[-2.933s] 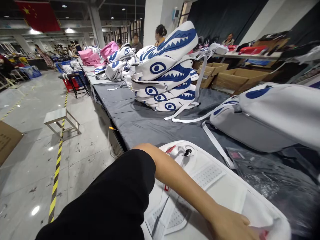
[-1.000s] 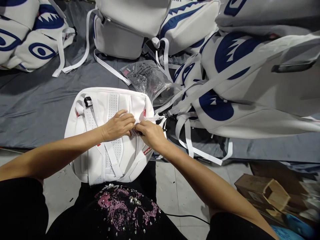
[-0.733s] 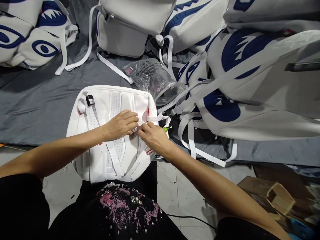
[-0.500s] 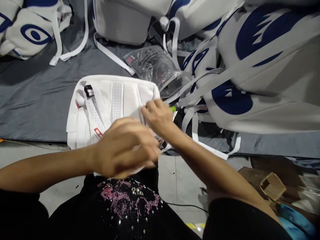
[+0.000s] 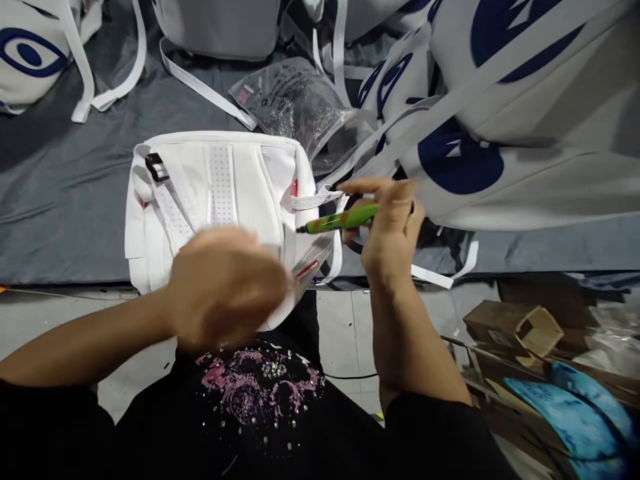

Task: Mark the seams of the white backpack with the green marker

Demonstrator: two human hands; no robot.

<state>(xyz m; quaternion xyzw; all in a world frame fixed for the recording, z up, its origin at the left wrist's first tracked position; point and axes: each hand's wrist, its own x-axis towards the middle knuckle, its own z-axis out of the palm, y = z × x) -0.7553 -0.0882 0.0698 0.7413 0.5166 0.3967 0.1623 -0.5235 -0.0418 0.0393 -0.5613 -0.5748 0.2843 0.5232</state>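
Observation:
A white backpack [image 5: 220, 180] lies back side up on the grey table cover [image 5: 65, 193], with its padded straps showing and its lower edge hanging over the table's front. My right hand [image 5: 390, 233] is just right of the backpack. It grips a green pen-like tool [image 5: 345, 219] whose dark tip points left at a white strap end [image 5: 315, 199]. My left hand [image 5: 225, 287] is blurred, raised over the backpack's near edge close to my body. Its fingers look curled, and I cannot make out anything in them.
A crumpled clear plastic bag [image 5: 290, 100] lies behind the backpack. White backpacks with blue shark prints [image 5: 500, 133] pile up on the right, with more at the far left [image 5: 30, 53]; loose white straps trail between them. Cardboard boxes [image 5: 520, 327] sit on the floor at lower right.
Both hands were pinching at the backpack's right strap. Now my right hand has drawn off to the right with the green tool, and my left hand has pulled back toward my body.

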